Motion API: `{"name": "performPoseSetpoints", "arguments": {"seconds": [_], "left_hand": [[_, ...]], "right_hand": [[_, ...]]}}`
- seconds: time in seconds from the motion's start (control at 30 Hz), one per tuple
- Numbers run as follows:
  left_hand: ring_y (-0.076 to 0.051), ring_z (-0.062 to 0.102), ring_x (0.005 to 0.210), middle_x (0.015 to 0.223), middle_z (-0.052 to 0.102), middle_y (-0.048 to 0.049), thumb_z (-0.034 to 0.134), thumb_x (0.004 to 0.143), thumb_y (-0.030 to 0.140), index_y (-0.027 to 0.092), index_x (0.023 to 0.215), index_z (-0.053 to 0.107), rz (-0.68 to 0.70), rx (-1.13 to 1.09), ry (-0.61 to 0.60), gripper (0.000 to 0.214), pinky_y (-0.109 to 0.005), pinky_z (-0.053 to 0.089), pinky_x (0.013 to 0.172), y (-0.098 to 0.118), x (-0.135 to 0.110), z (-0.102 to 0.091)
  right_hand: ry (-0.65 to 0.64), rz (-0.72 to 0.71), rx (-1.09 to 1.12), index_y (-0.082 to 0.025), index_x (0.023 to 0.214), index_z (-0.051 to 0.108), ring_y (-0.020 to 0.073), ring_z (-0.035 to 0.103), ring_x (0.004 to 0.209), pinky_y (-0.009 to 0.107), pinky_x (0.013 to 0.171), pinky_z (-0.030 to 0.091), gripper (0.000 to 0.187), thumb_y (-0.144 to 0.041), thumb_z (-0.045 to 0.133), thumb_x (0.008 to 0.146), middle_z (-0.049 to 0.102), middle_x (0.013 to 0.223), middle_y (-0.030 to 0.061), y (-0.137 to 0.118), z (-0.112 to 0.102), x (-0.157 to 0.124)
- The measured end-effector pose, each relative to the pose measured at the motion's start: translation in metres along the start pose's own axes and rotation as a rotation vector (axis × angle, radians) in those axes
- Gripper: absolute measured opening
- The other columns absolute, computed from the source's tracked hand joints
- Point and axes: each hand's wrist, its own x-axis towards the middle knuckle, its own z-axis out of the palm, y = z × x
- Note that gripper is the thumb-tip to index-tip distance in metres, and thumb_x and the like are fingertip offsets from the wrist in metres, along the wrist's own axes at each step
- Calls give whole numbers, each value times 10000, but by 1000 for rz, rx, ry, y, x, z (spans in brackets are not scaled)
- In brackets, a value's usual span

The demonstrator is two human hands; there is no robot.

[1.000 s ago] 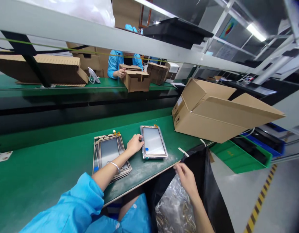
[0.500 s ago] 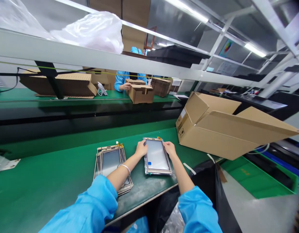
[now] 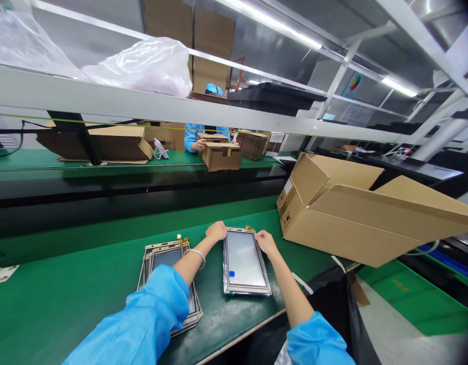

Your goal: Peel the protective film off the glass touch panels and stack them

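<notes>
A flat touch screen panel (image 3: 244, 257) with a tan border, a grey screen and a small blue tab lies on the green bench, shiny clear film showing at its edges. My left hand (image 3: 217, 231) is closed at its upper left corner, fingertips on the edge. On the upper right edge, my right hand (image 3: 265, 242) pinches with bent fingers. An orange flex tail sticks up from the panel's top. Left of it, partly hidden beneath my left forearm, lies a loose stack of similar screen panels (image 3: 164, 252).
An open cardboard box (image 3: 344, 218) stands on the bench's right. Above the back runs a white shelf rail (image 3: 256, 115) bearing plastic bags (image 3: 142, 68) and black trays (image 3: 274, 96). Across from me, a person in blue sleeves handles a carton (image 3: 222, 156). A green crate (image 3: 412, 294) sits lower right.
My left hand has slid from the panel's left edge up to its top corner. The camera view has tilted up slightly, so the bench sits lower in the picture.
</notes>
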Motion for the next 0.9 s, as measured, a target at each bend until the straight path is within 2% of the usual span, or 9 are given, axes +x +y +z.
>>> {"name": "performPoseSetpoints", "arguments": {"seconds": [0.1,0.23,0.33,0.43,0.53,0.63,0.8,0.9], "left_hand": [[-218,591,1016,1206,573,-93,553,906,316,180,1170,565,32,-103,-2,297,-425,508,855,15,-1,-3],[-216,600,993,1187,581,-93,552,907,323,167,1174,560,84,-356,-9,309,-422,517,836,34,-9,1],[-211,612,962,1158,591,-92,553,906,329,155,1184,549,118,-595,-24,327,-411,529,807,40,-26,9],[-206,617,949,1146,596,-90,548,909,334,153,1181,548,165,-806,-48,326,-403,533,797,39,-50,12],[-202,620,944,1143,600,-89,542,913,339,151,1172,552,207,-948,-84,321,-398,535,794,34,-71,8],[-199,620,938,1140,599,-88,540,914,338,150,1167,555,213,-993,-107,316,-391,537,786,25,-86,3],[-194,622,909,1103,611,-78,560,903,316,147,1131,575,171,-867,-144,284,-379,540,768,-5,-113,1],[-202,622,910,1097,614,-70,568,898,321,145,1115,586,187,-779,-116,280,-381,537,770,-29,-131,-9]], "right_hand": [[3,5,50,-156,1145,568,199,605,965,399,814,526,292,-324,570,906,592,1144,73,-4,-2,1],[27,0,180,-145,1103,581,179,617,899,362,763,538,269,-330,567,908,610,1076,58,-11,-2,-8],[31,-13,310,-132,994,592,113,604,686,272,614,524,249,-364,532,926,626,876,19,-18,-4,-24],[42,-63,429,-143,780,550,72,516,473,199,448,422,358,-475,505,910,573,625,-35,-30,-9,-46],[76,-141,521,-180,656,466,65,467,399,182,385,341,453,-598,553,807,529,508,-55,-47,-7,-71],[89,-202,579,-195,630,436,61,442,370,182,363,310,486,-647,582,735,519,474,-58,-66,4,-97],[124,-296,609,-207,701,427,68,449,350,177,353,296,437,-621,549,772,510,450,-77,-98,27,-138],[133,-341,593,-205,724,426,65,441,345,169,355,294,391,-567,550,803,508,439,-85,-111,33,-158]]}}
